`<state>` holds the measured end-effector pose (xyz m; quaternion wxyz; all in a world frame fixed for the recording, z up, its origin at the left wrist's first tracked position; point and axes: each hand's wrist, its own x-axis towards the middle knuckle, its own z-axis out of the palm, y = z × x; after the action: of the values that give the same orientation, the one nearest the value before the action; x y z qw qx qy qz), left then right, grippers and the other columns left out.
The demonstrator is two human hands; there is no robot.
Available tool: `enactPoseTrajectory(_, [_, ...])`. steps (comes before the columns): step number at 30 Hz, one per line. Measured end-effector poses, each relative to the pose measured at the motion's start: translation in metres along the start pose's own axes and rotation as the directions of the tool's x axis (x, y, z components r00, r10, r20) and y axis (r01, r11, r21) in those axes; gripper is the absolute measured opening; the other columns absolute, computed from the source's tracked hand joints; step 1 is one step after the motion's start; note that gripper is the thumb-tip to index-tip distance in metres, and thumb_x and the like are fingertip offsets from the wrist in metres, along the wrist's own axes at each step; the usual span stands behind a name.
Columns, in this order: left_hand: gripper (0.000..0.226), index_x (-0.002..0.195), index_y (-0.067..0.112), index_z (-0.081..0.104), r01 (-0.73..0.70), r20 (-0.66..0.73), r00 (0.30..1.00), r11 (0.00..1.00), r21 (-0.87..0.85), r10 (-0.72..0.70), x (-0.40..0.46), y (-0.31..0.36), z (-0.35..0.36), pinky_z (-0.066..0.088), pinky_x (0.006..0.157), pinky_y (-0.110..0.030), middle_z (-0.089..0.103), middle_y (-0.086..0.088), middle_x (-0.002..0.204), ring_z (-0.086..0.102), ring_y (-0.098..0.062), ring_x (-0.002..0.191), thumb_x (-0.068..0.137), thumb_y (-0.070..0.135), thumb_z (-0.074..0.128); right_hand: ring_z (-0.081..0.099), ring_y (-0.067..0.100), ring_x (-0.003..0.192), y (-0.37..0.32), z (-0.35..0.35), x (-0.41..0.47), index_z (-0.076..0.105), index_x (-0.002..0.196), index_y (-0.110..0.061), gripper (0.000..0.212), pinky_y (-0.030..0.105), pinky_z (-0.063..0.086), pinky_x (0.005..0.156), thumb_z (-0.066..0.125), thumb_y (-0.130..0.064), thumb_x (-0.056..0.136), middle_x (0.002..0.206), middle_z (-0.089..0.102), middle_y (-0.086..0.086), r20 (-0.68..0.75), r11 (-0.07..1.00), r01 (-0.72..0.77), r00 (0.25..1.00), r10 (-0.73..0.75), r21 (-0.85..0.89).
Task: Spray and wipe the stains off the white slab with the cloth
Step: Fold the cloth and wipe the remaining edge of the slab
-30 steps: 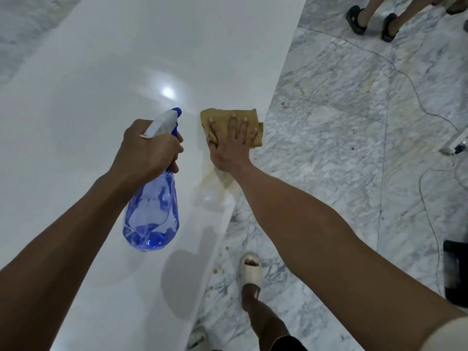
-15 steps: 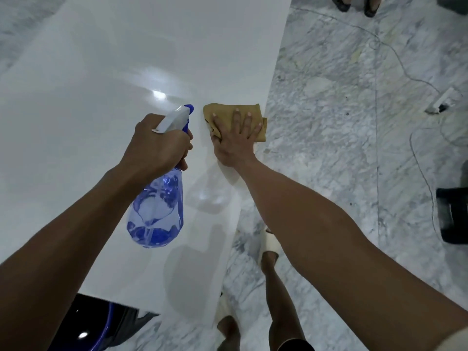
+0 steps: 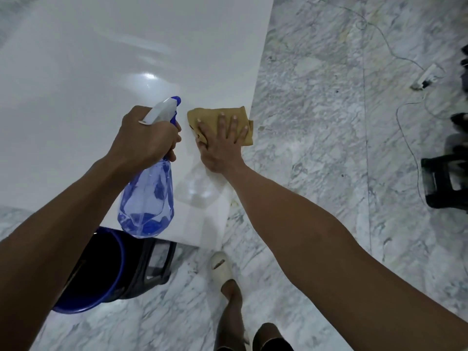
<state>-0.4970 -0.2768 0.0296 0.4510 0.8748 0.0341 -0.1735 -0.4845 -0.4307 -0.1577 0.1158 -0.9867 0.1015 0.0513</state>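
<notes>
A glossy white slab fills the upper left of the view. My left hand grips the neck of a clear blue spray bottle, whose white and blue nozzle points away from me just above the slab. A folded tan cloth lies at the slab's right edge. My right hand presses flat on the cloth with fingers spread. No stain shows clearly on the slab around the cloth.
Grey-veined marble floor lies to the right and below. A blue bucket and a black stool stand under the slab's near corner. Another black stool, a cable and a power strip are at right. My foot stands near the corner.
The view has shifted back, so the slab's near corner, bucket and stool now show. My right hand with the cloth stays at the slab's right edge. The bottle stays in my left hand.
</notes>
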Motion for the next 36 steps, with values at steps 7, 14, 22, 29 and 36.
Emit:
enactPoseTrajectory(7, [0.022, 0.093, 0.005, 0.068, 0.027, -0.008, 1.000, 0.999, 0.028, -0.026, -0.048, -0.026, -0.002, 0.057, 0.059, -0.031, 0.074, -0.012, 0.085, 0.065, -0.016, 0.047, 0.076, 0.003, 0.054, -0.008, 0.045, 0.151, -0.020, 0.012, -0.073, 0.016, 0.156, -0.046, 0.057, 0.067, -0.014, 0.114, 0.023, -0.057, 0.100, 0.167, 0.004, 0.013, -0.001, 0.999, 0.047, 0.999, -0.047, 0.008])
enactPoseTrajectory(14, [0.027, 0.093, 0.001, 0.071, -0.014, 0.003, 1.000, 0.999, 0.031, 0.014, -0.130, -0.039, 0.006, 0.058, 0.061, -0.031, 0.074, -0.027, 0.091, 0.065, -0.021, 0.052, 0.075, 0.001, 0.051, -0.013, 0.046, 0.150, -0.042, 0.024, -0.178, 0.011, 0.156, -0.046, 0.056, 0.069, -0.010, 0.115, 0.027, -0.054, 0.103, 0.167, -0.004, 0.014, 0.061, 0.996, 0.089, 0.994, -0.090, 0.019])
enactPoseTrajectory(22, [0.025, 0.091, 0.008, 0.071, 0.005, -0.018, 1.000, 0.999, -0.047, -0.006, -0.203, -0.052, -0.007, 0.056, 0.052, -0.025, 0.075, -0.011, 0.084, 0.062, -0.015, 0.047, 0.076, 0.003, 0.051, -0.021, 0.042, 0.150, -0.054, 0.025, -0.245, 0.006, 0.155, -0.049, 0.055, 0.067, -0.013, 0.114, 0.021, -0.057, 0.103, 0.167, -0.011, 0.011, 0.213, 0.995, 0.099, 0.972, -0.100, 0.014])
enactPoseTrajectory(29, [0.024, 0.092, 0.000, 0.070, -0.025, -0.002, 1.000, 0.997, -0.070, 0.025, -0.254, -0.040, -0.028, 0.059, 0.066, -0.039, 0.075, -0.019, 0.092, 0.061, -0.023, 0.050, 0.077, 0.003, 0.052, 0.012, 0.035, 0.152, -0.053, -0.008, -0.294, 0.013, 0.159, -0.027, 0.069, 0.054, 0.012, 0.121, 0.018, -0.062, 0.100, 0.164, 0.018, 0.010, 0.460, 0.955, 0.014, 0.874, -0.155, 0.295])
enactPoseTrajectory(36, [0.019, 0.095, -0.001, 0.069, -0.042, 0.042, 0.998, 0.997, -0.057, 0.044, -0.276, 0.017, -0.032, 0.050, 0.044, -0.022, 0.075, -0.020, 0.094, 0.059, -0.017, 0.045, 0.091, 0.010, 0.054, 0.050, 0.027, 0.134, -0.007, -0.122, -0.299, 0.041, 0.151, -0.015, 0.068, 0.045, 0.037, 0.116, 0.035, -0.061, 0.101, 0.149, 0.049, 0.007, 0.441, -0.134, -0.440, 0.897, -0.028, 0.888])
